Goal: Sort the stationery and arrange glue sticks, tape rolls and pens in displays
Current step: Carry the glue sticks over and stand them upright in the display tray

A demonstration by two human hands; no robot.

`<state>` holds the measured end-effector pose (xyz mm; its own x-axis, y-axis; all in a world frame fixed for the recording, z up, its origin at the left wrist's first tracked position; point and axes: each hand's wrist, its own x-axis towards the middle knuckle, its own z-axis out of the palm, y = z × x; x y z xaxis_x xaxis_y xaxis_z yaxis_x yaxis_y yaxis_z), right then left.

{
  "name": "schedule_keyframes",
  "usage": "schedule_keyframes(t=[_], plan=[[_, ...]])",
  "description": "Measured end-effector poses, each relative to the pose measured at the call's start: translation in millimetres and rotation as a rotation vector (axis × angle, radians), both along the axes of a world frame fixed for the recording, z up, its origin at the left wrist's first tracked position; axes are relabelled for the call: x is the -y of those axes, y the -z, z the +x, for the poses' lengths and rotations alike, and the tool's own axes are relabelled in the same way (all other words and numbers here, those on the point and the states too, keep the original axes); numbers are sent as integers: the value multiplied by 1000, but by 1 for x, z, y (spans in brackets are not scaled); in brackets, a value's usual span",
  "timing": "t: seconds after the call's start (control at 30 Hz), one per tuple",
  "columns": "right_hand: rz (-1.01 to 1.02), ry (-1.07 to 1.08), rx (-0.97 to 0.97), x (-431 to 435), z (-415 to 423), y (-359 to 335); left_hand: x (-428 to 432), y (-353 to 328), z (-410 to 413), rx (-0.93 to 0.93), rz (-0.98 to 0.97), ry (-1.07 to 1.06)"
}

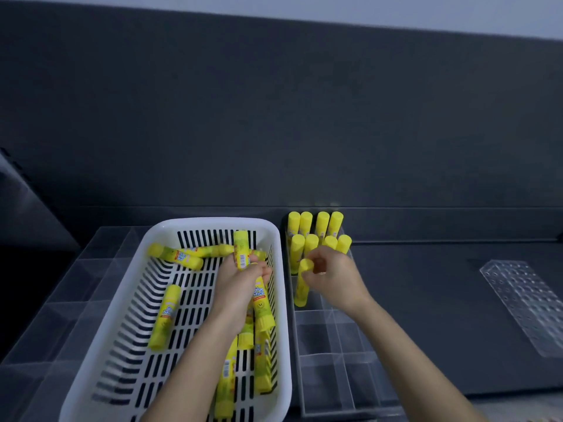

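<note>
Left hand (240,278) grips two yellow glue sticks (242,251) inside the white slotted plastic basket (213,223), probably queuing them. Right hand (332,275) pinches a third stick (301,287) upright into the clear acrylic divider tray (329,339) just right of the basket.

A matte dark grey countertop (426,315) spreads beneath and to the right of the right hand (335,278). Well to that hand's right, a clear dimpled rectangular plastic panel (530,306) lies flat on it. Beyond both hands rises a dark grey back panel (274,117), with a pale strip of wall (396,10) above it. Far to the left of the left hand (240,281) is a blurred grey slanted surface (18,190).
</note>
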<state>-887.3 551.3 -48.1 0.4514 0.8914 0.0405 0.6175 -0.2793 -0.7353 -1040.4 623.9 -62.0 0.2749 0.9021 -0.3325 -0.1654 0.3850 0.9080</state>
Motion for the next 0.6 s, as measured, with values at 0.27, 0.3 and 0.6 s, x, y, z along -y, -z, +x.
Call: schedule_keyframes(t=[0.27, 0.3, 0.6], plan=[[19, -86, 73, 9, -4, -4, 0, -2, -3, -29, 99, 27], [22, -88, 75, 8, -3, -4, 0, -2, -3, -13, 104, 24], [139, -46, -8, 17, -6, -35, 8, -36, 1, 231, 159, -60]])
